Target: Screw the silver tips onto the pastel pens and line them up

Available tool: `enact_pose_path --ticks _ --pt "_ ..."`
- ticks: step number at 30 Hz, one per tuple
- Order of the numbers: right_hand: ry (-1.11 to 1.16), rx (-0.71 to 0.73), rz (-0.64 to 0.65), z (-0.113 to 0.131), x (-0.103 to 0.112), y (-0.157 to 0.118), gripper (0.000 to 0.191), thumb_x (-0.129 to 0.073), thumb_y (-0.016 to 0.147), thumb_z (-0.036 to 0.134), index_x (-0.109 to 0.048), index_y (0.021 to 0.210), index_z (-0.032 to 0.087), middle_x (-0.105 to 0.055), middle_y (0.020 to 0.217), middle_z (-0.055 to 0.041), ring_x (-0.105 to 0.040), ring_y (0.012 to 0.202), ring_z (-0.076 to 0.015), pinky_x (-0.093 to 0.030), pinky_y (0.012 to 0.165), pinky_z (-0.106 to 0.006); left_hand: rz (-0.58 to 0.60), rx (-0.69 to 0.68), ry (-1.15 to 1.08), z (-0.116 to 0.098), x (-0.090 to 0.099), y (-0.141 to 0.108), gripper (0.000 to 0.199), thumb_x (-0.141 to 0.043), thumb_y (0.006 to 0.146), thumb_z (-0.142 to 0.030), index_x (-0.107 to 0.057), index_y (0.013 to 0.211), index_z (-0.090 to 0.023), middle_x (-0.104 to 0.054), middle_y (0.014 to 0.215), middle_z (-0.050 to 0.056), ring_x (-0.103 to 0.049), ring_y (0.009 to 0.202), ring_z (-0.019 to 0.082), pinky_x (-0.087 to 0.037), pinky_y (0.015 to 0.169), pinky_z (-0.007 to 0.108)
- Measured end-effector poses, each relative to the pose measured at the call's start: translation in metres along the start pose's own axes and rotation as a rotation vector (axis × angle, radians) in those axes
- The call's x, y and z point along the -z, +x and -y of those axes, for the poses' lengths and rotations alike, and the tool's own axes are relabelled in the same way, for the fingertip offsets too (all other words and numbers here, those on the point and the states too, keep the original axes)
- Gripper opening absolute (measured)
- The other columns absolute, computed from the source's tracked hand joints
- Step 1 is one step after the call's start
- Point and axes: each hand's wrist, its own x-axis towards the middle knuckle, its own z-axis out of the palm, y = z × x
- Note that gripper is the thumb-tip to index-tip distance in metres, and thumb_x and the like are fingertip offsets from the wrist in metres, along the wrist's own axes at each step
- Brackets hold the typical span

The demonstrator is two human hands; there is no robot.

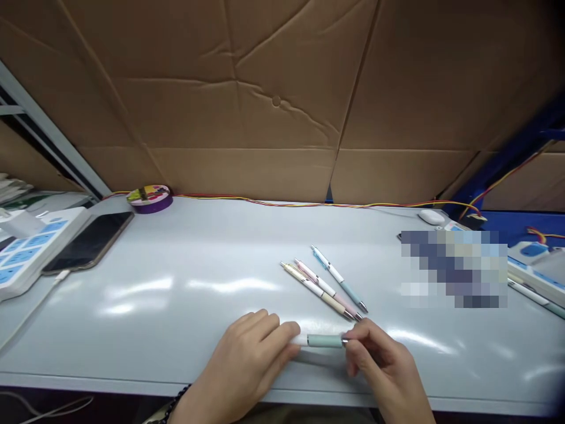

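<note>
Between my two hands lies a white and mint-green pen (325,341), held level just above the front of the grey table. My left hand (253,353) is closed around the pen's white end, hiding most of that half. At the other end, the thumb and fingers of my right hand (382,365) pinch the silver tip. Just beyond my hands, three more pens rest on the tabletop: a white and cream pen (318,291), a white and pink pen (329,288) close beside it, and a white and blue-green pen (339,279) slightly apart.
Left on the table (198,247) are a white power strip (75,218), a phone (90,242) with a cable and a purple tape roll (152,200). A white mouse (431,217), a blurred-out item (454,271) and another pen (529,292) are right. Cardboard (242,171) stands behind.
</note>
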Motion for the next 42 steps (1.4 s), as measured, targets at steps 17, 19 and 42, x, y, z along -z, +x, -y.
enact_pose_path --ticks 17,19,42 --pt "-0.037 0.044 0.030 0.0010 -0.0003 0.0001 0.033 -0.049 0.088 0.044 -0.057 0.065 0.022 -0.054 0.057 0.0033 -0.051 0.054 -0.0126 -0.039 0.053 -0.021 -0.098 -0.050 0.029 0.0012 -0.0005 0.0006 0.026 -0.033 0.100 -0.028 -0.056 0.091 -0.019 -0.052 0.068 0.001 -0.048 0.061 0.017 -0.036 0.053 0.025" --pt "-0.106 0.070 0.073 0.0015 -0.0001 0.0010 0.044 -0.043 0.091 0.045 -0.046 0.055 0.020 -0.046 0.053 0.0036 -0.043 0.049 -0.0111 -0.034 0.049 -0.022 -0.110 -0.072 0.047 0.0008 -0.0001 0.0007 0.026 -0.034 0.100 -0.027 -0.057 0.090 -0.019 -0.052 0.067 0.001 -0.048 0.059 0.017 -0.034 0.052 0.025" --pt "-0.170 0.105 0.130 0.0019 0.0006 0.0014 0.046 -0.038 0.095 0.040 -0.048 0.055 0.020 -0.050 0.052 0.0029 -0.048 0.049 -0.0112 -0.037 0.051 -0.021 -0.115 -0.140 -0.017 0.0006 -0.0019 -0.0007 0.017 -0.040 0.099 -0.030 -0.055 0.100 -0.023 -0.061 0.066 -0.004 -0.056 0.055 0.014 -0.038 0.053 0.025"
